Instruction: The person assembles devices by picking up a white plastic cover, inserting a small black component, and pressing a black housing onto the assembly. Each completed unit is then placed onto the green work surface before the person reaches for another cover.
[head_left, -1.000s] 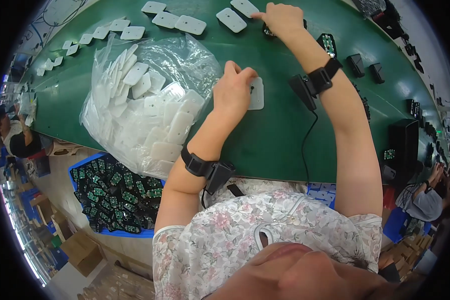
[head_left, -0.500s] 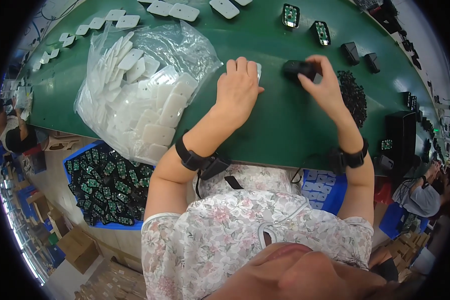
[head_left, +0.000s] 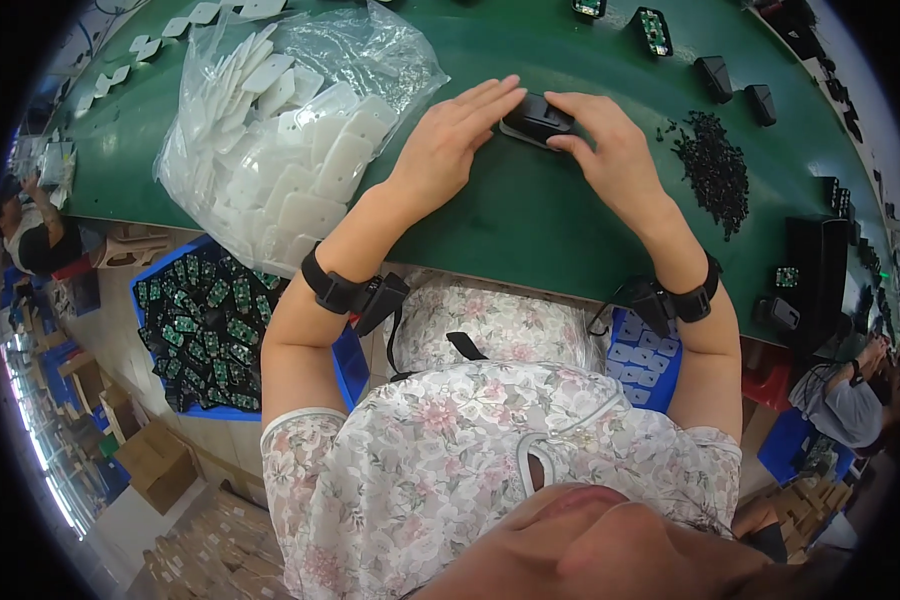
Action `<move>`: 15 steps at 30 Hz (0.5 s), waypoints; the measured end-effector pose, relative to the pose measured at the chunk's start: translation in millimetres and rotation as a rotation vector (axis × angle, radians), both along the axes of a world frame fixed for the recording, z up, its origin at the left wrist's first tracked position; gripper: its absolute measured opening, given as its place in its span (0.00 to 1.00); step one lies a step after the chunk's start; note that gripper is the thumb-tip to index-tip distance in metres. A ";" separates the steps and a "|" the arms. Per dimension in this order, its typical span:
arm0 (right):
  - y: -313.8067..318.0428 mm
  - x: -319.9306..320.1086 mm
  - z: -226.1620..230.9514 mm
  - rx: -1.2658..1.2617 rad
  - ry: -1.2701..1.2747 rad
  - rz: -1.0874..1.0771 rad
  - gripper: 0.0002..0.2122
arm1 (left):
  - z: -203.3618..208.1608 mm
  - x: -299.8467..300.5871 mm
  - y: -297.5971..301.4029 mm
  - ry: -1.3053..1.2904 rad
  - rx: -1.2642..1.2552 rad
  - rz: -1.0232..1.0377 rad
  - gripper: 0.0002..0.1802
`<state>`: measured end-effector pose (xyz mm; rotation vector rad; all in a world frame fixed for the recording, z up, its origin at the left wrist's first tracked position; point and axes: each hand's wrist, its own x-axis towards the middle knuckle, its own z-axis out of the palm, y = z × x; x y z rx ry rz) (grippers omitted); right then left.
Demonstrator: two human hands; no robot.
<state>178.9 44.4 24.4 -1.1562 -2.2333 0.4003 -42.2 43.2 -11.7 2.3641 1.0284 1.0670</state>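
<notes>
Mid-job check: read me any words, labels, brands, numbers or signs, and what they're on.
None can be read.
Black case: no legible marking.
White plates: none legible.
Circuit boards: any print too small.
Carton: any print too blurred.

The casing (head_left: 540,115) is black, the plates (head_left: 342,165) white, the bench (head_left: 540,225) green, the blouse (head_left: 440,430) white with pink-grey florals.

desk (head_left: 530,250): big green slab, edges all bendy
floor (head_left: 110,328): pale, left side
cardboard box (head_left: 160,466): brown, lower left
red stool (head_left: 767,380): near the desk edge
light strip (head_left: 38,440): bright white, far left
</notes>
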 end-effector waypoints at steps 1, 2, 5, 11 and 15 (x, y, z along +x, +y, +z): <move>0.7 -2.3 -3.3 0.004 -0.030 -0.001 0.20 | -2.4 -0.4 -0.3 -0.002 -0.003 0.007 0.32; 1.5 -4.5 -5.3 0.009 -0.060 -0.002 0.20 | -5.2 -1.2 -0.4 0.081 0.019 0.015 0.32; -1.0 -7.1 -0.9 0.027 -0.116 0.001 0.19 | -7.4 -3.0 -1.6 0.171 0.030 0.025 0.33; -8.5 -3.9 3.8 0.044 -0.108 0.009 0.20 | -1.4 1.8 -10.6 0.188 0.038 0.026 0.33; -11.4 -2.3 10.2 0.030 -0.074 0.021 0.20 | 3.3 3.8 -12.7 0.125 0.027 0.035 0.31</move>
